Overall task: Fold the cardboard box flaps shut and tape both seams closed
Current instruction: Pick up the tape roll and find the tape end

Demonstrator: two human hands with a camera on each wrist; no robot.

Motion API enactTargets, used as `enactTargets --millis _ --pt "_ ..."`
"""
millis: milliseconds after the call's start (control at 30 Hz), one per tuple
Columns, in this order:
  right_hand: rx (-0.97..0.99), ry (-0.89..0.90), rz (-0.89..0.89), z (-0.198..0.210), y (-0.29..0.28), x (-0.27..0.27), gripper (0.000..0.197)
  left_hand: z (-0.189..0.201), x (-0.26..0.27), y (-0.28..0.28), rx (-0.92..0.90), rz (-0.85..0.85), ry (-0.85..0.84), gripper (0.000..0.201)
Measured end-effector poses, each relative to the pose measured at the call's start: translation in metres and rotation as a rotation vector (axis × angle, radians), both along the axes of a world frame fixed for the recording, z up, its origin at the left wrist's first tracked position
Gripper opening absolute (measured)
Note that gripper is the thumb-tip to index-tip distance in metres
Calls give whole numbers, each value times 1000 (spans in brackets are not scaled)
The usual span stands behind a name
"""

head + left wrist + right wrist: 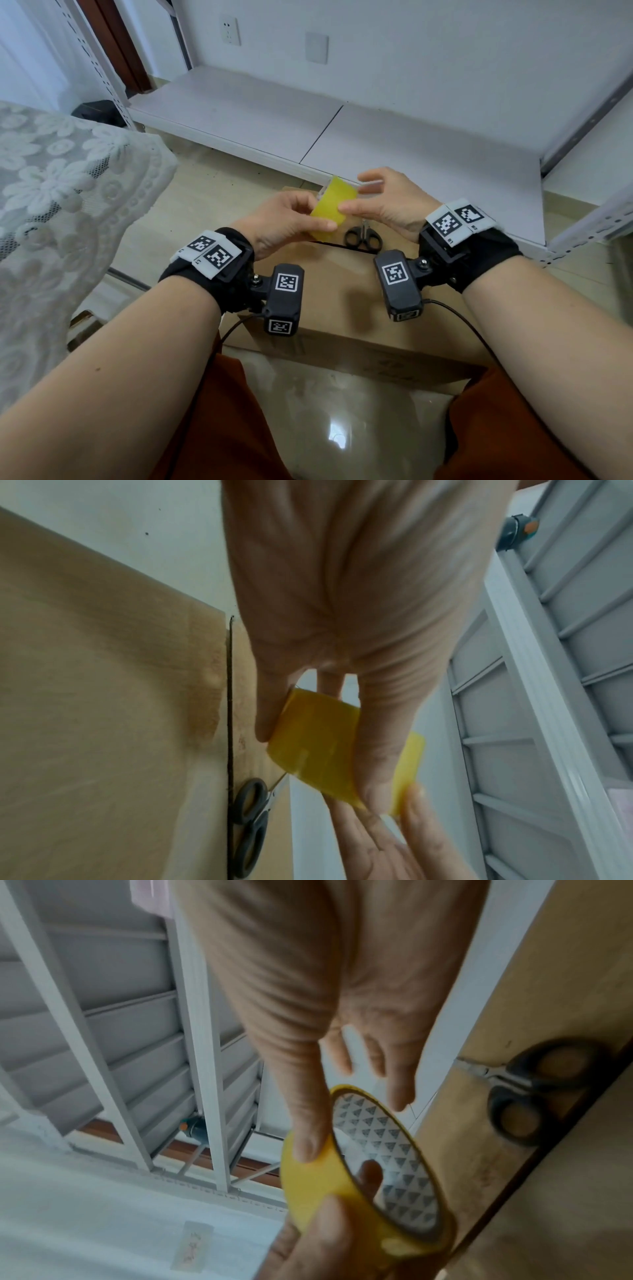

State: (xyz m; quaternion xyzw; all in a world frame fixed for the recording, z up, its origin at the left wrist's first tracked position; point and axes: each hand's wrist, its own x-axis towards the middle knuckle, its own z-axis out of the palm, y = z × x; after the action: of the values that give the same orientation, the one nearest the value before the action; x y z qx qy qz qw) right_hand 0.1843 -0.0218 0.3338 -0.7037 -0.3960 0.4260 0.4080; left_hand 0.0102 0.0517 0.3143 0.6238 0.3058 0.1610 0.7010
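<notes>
1. The left hand (286, 219) has its grip closed round the yellow tape roll (334, 212), thumb on the outer face, a finger through the core; the roll is held above the cardboard box (342, 301)
2. The right hand (387, 202) touches the roll's outer face with its thumb, perhaps picking at the tape end; the other fingers are spread loosely
3. The box stands on the floor, flaps folded down; black-handled scissors (363, 236) lie on its top by the seam

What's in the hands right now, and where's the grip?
Left hand grips the yellow tape roll round its outer band; right hand thumb presses that band.
</notes>
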Motion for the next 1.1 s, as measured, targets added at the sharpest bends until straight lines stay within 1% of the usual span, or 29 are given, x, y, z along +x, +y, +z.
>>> enactTargets --millis 33,100,167,200,267,300,333,367,400,467,500,567,600,667,767,833,900,1000,1033,1100 --pt "-35 76 -49 0 1 0 74 -3 2 1 29 56 1 29" --pt "-109 181 -33 2 1 -3 49 -9 5 1 110 133 29 38" --pt "-67 283 -13 3 0 -10 33 -14 9 1 198 192 104 49" --pt "-22 343 -22 2 1 -12 30 -16 10 1 224 219 148 65" --pt "35 417 -27 0 3 -14 29 -20 12 2 256 252 199 114" --pt "40 431 4 1 3 -16 28 -21 13 2 278 240 207 130" --pt "35 441 50 0 2 -17 27 -22 13 3 297 203 193 136" --pt "30 447 91 0 1 -18 26 -22 12 4 293 158 157 135" --pt "30 451 119 -1 -1 -19 26 -21 11 5 272 115 115 130" --pt "44 454 143 -2 -3 -20 25 -17 7 4 224 65 38 112" --pt "49 459 153 -2 -3 -21 24 -14 6 3 225 73 16 104" --pt "54 469 185 -2 -4 -21 27 -12 6 3 285 102 30 93" --pt "51 474 204 -3 -4 -21 32 -13 6 4 327 131 56 92" --pt "45 480 232 -3 -6 -19 37 -16 7 4 413 168 95 97" --pt "70 485 207 -4 -7 -20 32 -23 11 3 553 233 94 101" --pt "87 475 175 -5 -6 -23 30 -24 14 0 669 246 125 101" --pt "89 488 140 -9 -4 -25 30 -23 16 -4 680 209 109 107" --pt "120 504 126 -9 -3 -26 8 -23 14 -2 685 170 32 112" --pt "136 503 129 -10 -3 -26 8 -23 13 -1 708 168 29 111" --pt "164 504 152 -11 -3 -25 17 -21 14 -2 753 193 45 106"
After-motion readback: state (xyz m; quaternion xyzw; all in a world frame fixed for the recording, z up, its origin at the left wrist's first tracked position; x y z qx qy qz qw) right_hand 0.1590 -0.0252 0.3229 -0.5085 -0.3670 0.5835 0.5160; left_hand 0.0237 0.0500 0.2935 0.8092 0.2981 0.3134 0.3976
